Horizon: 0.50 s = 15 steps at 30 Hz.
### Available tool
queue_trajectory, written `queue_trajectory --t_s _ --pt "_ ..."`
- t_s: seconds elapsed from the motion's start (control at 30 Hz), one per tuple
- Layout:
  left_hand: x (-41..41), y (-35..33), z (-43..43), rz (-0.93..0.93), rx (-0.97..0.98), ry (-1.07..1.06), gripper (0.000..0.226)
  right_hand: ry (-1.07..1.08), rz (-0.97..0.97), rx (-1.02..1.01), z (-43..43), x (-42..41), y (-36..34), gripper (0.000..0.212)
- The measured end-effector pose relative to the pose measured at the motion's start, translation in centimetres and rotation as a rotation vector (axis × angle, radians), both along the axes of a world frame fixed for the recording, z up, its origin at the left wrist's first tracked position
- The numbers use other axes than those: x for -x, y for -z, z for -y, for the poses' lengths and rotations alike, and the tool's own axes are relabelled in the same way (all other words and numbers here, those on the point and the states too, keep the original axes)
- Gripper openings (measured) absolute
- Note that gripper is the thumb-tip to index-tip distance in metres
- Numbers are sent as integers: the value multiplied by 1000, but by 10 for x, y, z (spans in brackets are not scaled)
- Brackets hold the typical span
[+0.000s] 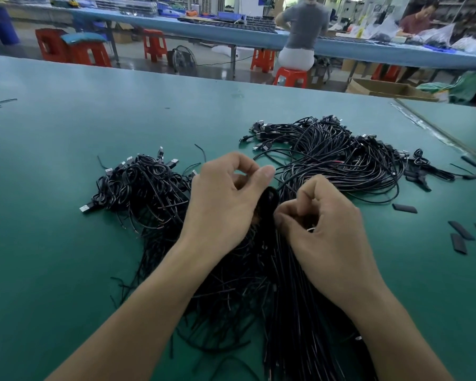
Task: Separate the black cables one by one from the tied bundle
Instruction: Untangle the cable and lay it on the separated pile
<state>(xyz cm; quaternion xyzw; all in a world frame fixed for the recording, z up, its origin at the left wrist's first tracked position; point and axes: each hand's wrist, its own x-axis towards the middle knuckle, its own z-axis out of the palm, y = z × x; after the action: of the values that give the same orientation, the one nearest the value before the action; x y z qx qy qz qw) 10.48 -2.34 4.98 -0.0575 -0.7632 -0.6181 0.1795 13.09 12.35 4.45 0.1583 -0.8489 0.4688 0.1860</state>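
On the green desk (66, 166), the tied bundle (268, 200) lay between two cable piles (143, 185). The left grip (226, 199) was closed round its neck; the right grip (327, 229), curled, pinched its black cables (291, 273).

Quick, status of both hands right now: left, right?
Left hand: closed, thumb and forefinger pinching a thin cable.
Right hand: closed, fingers curled on the tied bundle; exact grip is hidden.

Green table (66, 166): cable pile (143, 188) left, cable heap (341, 155) right, tied bundle (286, 284) front centre, flat black strips (460, 232) right edge.
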Motion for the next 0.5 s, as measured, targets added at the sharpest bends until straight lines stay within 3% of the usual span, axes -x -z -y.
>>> queue_trajectory --t_s 0.2,0.33,0.5 --pt "-10 -6 -12 -50 -67 211 9 157 32 109 -9 9 8 37" --pt "-8 0 -9 32 -99 300 15 136 33 250 -13 9 4 41" --pt "-6 13 -7 77 19 379 19 51 19 422 -18 9 -4 42"
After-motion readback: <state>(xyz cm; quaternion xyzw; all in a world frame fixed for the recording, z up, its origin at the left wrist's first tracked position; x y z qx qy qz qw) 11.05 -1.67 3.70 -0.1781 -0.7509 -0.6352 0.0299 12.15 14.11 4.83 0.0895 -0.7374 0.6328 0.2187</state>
